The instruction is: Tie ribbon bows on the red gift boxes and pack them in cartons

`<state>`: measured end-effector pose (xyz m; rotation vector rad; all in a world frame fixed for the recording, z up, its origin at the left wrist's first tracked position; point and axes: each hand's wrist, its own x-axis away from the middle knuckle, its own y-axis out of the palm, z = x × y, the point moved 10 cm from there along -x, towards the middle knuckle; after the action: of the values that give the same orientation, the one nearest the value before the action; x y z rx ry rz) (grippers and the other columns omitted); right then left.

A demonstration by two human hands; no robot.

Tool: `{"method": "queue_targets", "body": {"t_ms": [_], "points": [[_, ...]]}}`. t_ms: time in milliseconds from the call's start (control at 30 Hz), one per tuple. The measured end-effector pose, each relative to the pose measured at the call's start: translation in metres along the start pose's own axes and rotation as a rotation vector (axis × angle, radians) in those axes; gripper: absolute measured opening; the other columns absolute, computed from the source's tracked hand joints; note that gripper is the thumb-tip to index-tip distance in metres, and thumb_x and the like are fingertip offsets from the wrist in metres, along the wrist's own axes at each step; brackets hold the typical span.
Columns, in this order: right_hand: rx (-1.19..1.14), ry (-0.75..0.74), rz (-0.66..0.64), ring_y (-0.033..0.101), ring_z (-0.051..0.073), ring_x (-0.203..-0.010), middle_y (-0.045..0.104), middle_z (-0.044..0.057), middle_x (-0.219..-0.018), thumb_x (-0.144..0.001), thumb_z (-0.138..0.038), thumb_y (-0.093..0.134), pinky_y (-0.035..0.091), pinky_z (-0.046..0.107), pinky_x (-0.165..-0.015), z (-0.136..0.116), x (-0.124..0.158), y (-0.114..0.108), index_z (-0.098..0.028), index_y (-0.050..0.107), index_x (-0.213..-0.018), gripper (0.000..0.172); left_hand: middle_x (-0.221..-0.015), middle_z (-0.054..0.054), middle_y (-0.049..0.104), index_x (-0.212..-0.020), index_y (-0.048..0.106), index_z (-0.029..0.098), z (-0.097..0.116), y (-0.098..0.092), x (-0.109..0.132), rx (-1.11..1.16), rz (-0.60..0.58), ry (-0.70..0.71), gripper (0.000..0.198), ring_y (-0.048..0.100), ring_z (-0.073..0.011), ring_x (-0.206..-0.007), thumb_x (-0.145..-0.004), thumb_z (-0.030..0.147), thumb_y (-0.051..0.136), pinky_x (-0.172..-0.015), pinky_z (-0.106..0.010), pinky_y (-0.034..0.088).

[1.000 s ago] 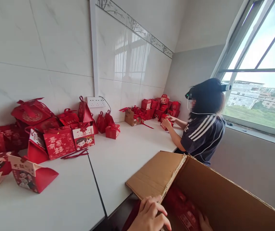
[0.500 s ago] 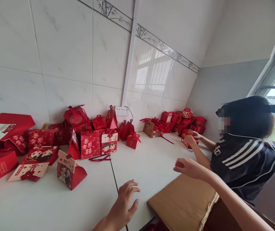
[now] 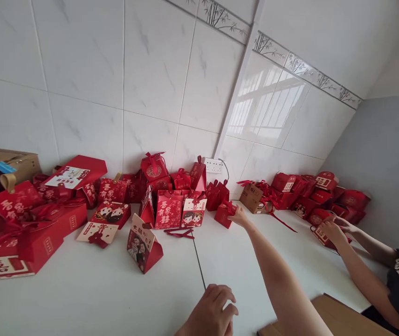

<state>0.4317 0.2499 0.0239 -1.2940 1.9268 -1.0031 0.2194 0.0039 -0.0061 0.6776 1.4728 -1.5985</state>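
My right hand [image 3: 239, 216] reaches across the white table, its fingers closed on the right edge of a small red box [image 3: 224, 216] with a ribbon bow. Near the bottom centre, my left hand [image 3: 214, 310] hovers over the table with curled fingers apart and nothing between them. A red triangular box [image 3: 145, 247] with a couple printed on it stands beyond my left hand, to its left. Left of the small box are a box with two cartoon faces [image 3: 194, 213] and a red box with white characters [image 3: 169, 211]. A loose dark red ribbon [image 3: 180, 233] lies in front of them.
More red boxes [image 3: 45, 219] crowd the left side, with a cardboard carton [image 3: 28, 163] behind. At right, a person's hands [image 3: 335, 231] hold a red box beside a pile of red boxes [image 3: 325, 191]. A cardboard flap [image 3: 339, 315] is at bottom right. A power strip [image 3: 213, 165] sits by the wall.
My right hand has moved forward from above the cardboard to the small red box and closed on it. The view has turned left, showing more boxes there. My left hand stays low and raised.
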Motion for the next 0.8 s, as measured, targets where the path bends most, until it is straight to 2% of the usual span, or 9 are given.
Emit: {"method": "queue_targets", "body": {"t_ms": [100, 267, 333, 400, 500, 567, 667, 733, 800], "points": [[-0.009, 0.12, 0.01, 0.039, 0.035, -0.125, 0.039, 0.016, -0.134, -0.071, -0.033, 0.069, 0.038, 0.044, -0.097, 0.012, 0.013, -0.004, -0.018, 0.029, -0.14, 0.081, -0.093, -0.007, 0.061, -0.09, 0.053, 0.018, 0.001, -0.002, -0.005, 0.061, -0.051, -0.08, 0.025, 0.058, -0.0206, -0.095, -0.068, 0.005, 0.05, -0.079, -0.034, 0.049], [-0.055, 0.261, 0.065, 0.049, 0.036, -0.114, 0.039, 0.019, -0.129, -0.069, -0.047, 0.063, 0.043, 0.043, -0.088, 0.007, 0.075, -0.011, -0.018, 0.018, -0.142, 0.09, -0.099, -0.008, 0.058, -0.098, 0.049, 0.02, -0.021, -0.007, -0.009, 0.151, -0.069, -0.359, 0.03, 0.057, -0.022, -0.097, -0.072, 0.006, 0.046, -0.081, -0.04, 0.05], [-0.061, 0.274, 0.115, 0.046, 0.038, -0.116, 0.038, 0.02, -0.129, -0.069, -0.049, 0.061, 0.039, 0.046, -0.093, -0.008, 0.115, -0.009, -0.018, 0.014, -0.141, 0.092, -0.103, -0.009, 0.055, -0.102, 0.044, 0.021, -0.039, -0.024, -0.007, 0.153, 0.062, -0.482, 0.027, 0.056, -0.0224, -0.1, -0.078, 0.011, 0.044, -0.084, -0.042, 0.048], [-0.061, 0.267, 0.163, 0.042, 0.04, -0.119, 0.036, 0.021, -0.128, -0.068, -0.051, 0.062, 0.036, 0.047, -0.097, -0.028, 0.161, 0.0, -0.018, 0.013, -0.141, 0.094, -0.111, -0.011, 0.049, -0.107, 0.038, 0.021, -0.058, -0.053, 0.0, 0.125, 0.262, -0.609, 0.023, 0.052, -0.0237, -0.107, -0.085, 0.02, 0.043, -0.089, -0.045, 0.046], [-0.05, 0.188, 0.253, 0.042, 0.044, -0.115, 0.038, 0.024, -0.12, -0.066, -0.055, 0.065, 0.037, 0.052, -0.094, -0.063, 0.232, 0.021, -0.012, 0.013, -0.14, 0.1, -0.126, -0.013, 0.041, -0.118, 0.031, 0.023, -0.077, -0.095, 0.021, 0.106, 0.446, -0.781, 0.033, 0.043, -0.0243, -0.119, -0.089, 0.034, 0.039, -0.095, -0.045, 0.041], [-0.055, 0.088, 0.205, 0.044, 0.046, -0.11, 0.04, 0.024, -0.116, -0.065, -0.059, 0.067, 0.039, 0.058, -0.088, -0.083, 0.273, 0.042, -0.015, 0.011, -0.141, 0.104, -0.131, -0.012, 0.039, -0.123, 0.029, 0.023, -0.082, -0.11, 0.032, 0.153, 0.405, -0.819, 0.042, 0.04, -0.0254, -0.123, -0.088, 0.043, 0.038, -0.097, -0.046, 0.039], [-0.164, -0.121, -0.057, 0.052, 0.041, -0.102, 0.044, 0.019, -0.116, -0.059, -0.061, 0.071, 0.043, 0.058, -0.082, -0.102, 0.316, 0.073, -0.023, 0.012, -0.142, 0.109, -0.133, -0.014, 0.039, -0.126, 0.03, 0.021, -0.081, -0.12, 0.049, 0.293, 0.229, -0.832, 0.054, 0.039, -0.0276, -0.127, -0.083, 0.052, 0.042, -0.102, -0.048, 0.036], [-0.28, -0.176, -0.197, 0.056, 0.035, -0.097, 0.046, 0.017, -0.117, -0.061, -0.063, 0.07, 0.047, 0.052, -0.081, -0.1, 0.328, 0.076, -0.023, 0.017, -0.141, 0.104, -0.134, -0.014, 0.04, -0.127, 0.03, 0.021, -0.079, -0.126, 0.061, 0.388, 0.138, -0.841, 0.057, 0.038, -0.0277, -0.128, -0.081, 0.051, 0.046, -0.105, -0.049, 0.034], [-0.373, -0.125, -0.194, 0.058, 0.029, -0.093, 0.049, 0.016, -0.117, -0.07, -0.066, 0.059, 0.048, 0.046, -0.081, -0.087, 0.319, 0.061, -0.019, 0.029, -0.136, 0.086, -0.136, -0.014, 0.04, -0.128, 0.03, 0.022, -0.076, -0.131, 0.067, 0.456, 0.041, -0.832, 0.06, 0.039, -0.0273, -0.128, -0.079, 0.05, 0.049, -0.107, -0.048, 0.034]]}}
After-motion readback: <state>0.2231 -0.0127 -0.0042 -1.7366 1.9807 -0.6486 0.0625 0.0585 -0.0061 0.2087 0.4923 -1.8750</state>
